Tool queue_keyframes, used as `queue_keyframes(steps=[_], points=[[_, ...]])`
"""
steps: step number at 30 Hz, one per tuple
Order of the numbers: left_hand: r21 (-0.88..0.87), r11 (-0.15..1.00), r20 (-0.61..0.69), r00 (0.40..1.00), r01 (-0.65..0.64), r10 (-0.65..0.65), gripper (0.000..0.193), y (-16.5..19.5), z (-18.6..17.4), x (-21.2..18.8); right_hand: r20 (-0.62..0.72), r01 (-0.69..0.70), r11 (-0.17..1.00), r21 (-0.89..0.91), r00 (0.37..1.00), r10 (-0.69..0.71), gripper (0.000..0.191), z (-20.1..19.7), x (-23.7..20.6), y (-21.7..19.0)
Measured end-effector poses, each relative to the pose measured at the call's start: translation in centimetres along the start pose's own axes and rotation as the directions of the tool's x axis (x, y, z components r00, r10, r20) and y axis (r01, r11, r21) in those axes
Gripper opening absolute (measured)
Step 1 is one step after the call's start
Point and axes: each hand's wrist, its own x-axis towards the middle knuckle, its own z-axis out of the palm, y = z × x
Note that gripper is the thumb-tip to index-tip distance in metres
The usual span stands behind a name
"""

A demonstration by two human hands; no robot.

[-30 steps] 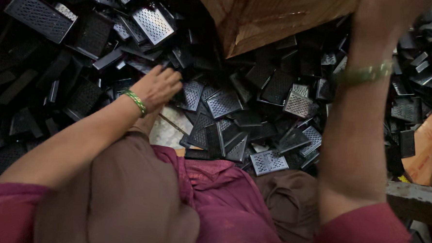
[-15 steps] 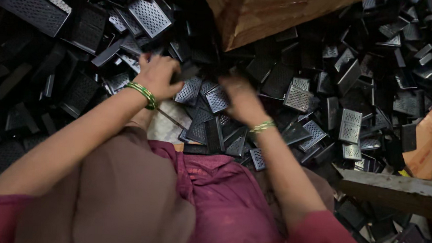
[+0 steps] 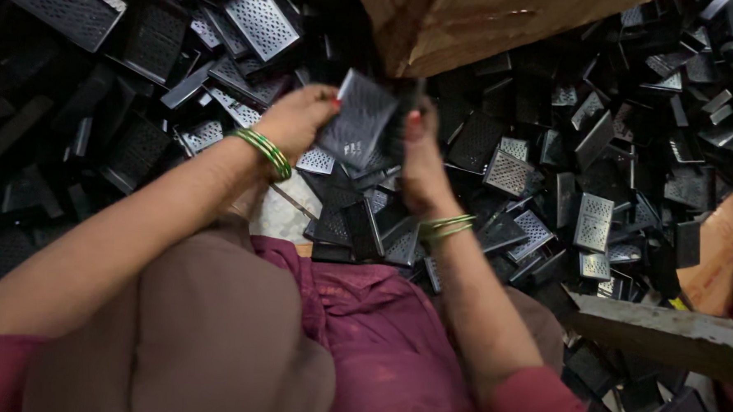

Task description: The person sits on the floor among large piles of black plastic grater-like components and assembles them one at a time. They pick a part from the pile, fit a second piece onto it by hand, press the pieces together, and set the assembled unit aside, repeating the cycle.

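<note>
Head view: the left hand point(image 3: 298, 121) is closed around the left edge of a dark perforated plate point(image 3: 358, 119), lifted above the pile and tilted. The right hand point(image 3: 422, 163) is raised beside it, fingers curled on a thin dark piece point(image 3: 409, 109) seen nearly edge-on at the plate's right side; how firmly it grips cannot be told through the blur. Both wrists carry green bangles point(image 3: 263, 150). Beneath the hands a heap point(image 3: 598, 175) of similar black perforated plates spreads across the floor on all sides. A brown cardboard box point(image 3: 473, 25) leans in from the top, just above the held plate. A grey beam point(image 3: 666, 330) crosses the lower right. The person's lap shows maroon cloth point(image 3: 377, 330) and a tan cloth point(image 3: 212, 339).
</note>
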Motion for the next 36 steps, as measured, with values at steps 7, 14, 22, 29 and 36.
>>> queue_keyframes(steps=[7,14,22,29,36], points=[[0.735,0.666,-0.190,0.903,-0.129,0.386,0.088,-4.0,-0.1,0.9,-0.060,-0.342,0.761,0.551,0.893,0.445,0.075,3.4,-2.6,2.1],[0.559,0.821,-0.149,0.988,0.118,-0.041,0.091,-2.3,1.0,-0.1,0.148,-0.119,0.629,0.768,0.989,0.007,0.061,3.4,-3.4,4.3],[0.434,0.901,0.158,0.985,-0.009,-0.066,0.093,3.4,2.7,-4.1,0.155,-0.247,0.500,0.830,0.963,0.218,0.068,3.1,-3.1,3.6],[-0.120,0.991,0.084,0.994,-0.055,0.065,0.079,4.6,1.0,-4.4,0.063,0.012,0.962,0.274,0.998,-0.031,0.077,3.2,-4.3,0.7],[-0.128,0.985,0.136,0.982,-0.116,0.133,0.076,3.6,0.5,-4.3,0.096,0.245,0.968,-0.060,0.966,-0.239,0.074,3.0,-4.6,1.3]])
